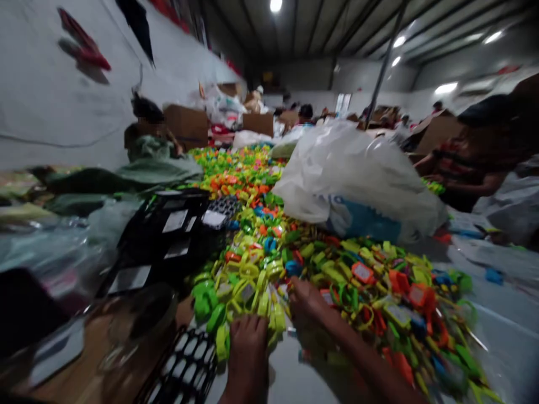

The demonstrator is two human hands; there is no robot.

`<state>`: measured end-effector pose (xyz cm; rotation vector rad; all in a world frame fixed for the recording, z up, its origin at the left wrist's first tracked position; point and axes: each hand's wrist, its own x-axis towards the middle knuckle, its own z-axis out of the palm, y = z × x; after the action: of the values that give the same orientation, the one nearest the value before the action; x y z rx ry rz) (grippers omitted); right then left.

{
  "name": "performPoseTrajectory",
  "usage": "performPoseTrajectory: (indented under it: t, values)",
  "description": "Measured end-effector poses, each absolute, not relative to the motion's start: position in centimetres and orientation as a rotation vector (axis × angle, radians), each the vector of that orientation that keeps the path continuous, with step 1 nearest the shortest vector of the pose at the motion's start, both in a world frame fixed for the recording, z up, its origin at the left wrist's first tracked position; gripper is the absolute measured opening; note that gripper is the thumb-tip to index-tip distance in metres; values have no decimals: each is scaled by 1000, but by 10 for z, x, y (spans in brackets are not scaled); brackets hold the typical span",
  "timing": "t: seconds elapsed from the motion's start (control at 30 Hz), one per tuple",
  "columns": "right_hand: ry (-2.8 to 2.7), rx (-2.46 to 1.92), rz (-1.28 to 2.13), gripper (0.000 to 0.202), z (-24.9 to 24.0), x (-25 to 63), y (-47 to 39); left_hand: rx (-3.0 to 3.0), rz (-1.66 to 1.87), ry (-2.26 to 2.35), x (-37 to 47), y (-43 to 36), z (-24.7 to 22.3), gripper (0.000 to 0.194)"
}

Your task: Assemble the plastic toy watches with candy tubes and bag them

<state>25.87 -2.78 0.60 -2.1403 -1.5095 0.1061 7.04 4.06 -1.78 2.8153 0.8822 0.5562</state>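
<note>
Head view: bright plastic watches [248, 271] lie loose on the table [283, 373], colours mixed; judged largely unsorted, with any finished portion indistinguishable. Left hand [249, 339]: fingers curled together at the heap's near edge. Right hand [306, 298]: reaches into the heap, grip cannot be told. Count: two hands, one big white bag [332, 174]; watches too many, overlapping.
</note>
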Motion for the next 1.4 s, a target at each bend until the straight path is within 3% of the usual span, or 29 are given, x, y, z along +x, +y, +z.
performPoseTrajectory:
  t: [0.17, 0.37, 0.67, 0.97, 1.13, 1.3, 1.4]
  values:
    - [-1551, -2186, 277, 17, -26, 286, -41, 2767, 410, 848, 68, 36, -21, 16]
    - [-1830, -2119, 93, 35, -13, 282, -42, 2771, 387, 843, 69, 36, -16, 16]
    - [-1818, -2302, 94, 13, -14, 274, -20, 2760, 407, 832, 69, 36, -19, 16]
    - [-1936, -1929, 387, 25, -1, 273, -46, 2776, 427, 812, 68, 36, -20, 17]
    - [-2093, -1938, 312, 12, -15, 272, -49, 2784, 402, 824, 70, 36, -19, 17]
    - [-1878, -1973, 236, 12, -4, 269, -57, 2660, 500, 822, 67, 38, -9, 16]
    - [-1568, -1880, 404, 13, 10, 250, -79, 2535, 590, 804, 59, 34, 2, 18]
